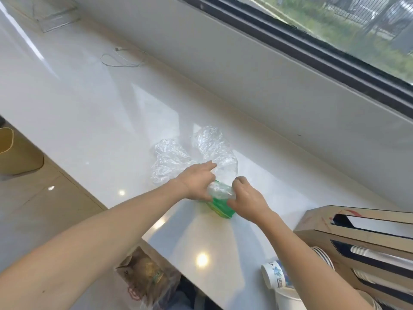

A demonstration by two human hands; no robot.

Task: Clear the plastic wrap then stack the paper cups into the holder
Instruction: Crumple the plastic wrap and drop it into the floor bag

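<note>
Clear crumpled plastic wrap [172, 162] lies in two loose heaps on the white counter [93, 113]. My left hand [197, 182] and my right hand [248, 199] both grip a bunched wad of the plastic wrap with a green printed part [220, 205] between them, low over the counter. A wooden cup holder [348, 222] with slotted columns lies at the right edge, with white paper cups [380, 257] visible inside its slots. More paper cups [276, 276], white with blue print, lie at the bottom right, partly behind my right forearm.
A window with a dark frame [312, 52] runs along the far side above a white sill wall. A thin white cable [121, 60] lies on the counter at the back. A brown paper bag [143, 271] sits below the counter's near edge, and a tan bin [13, 151] stands on the floor at the left.
</note>
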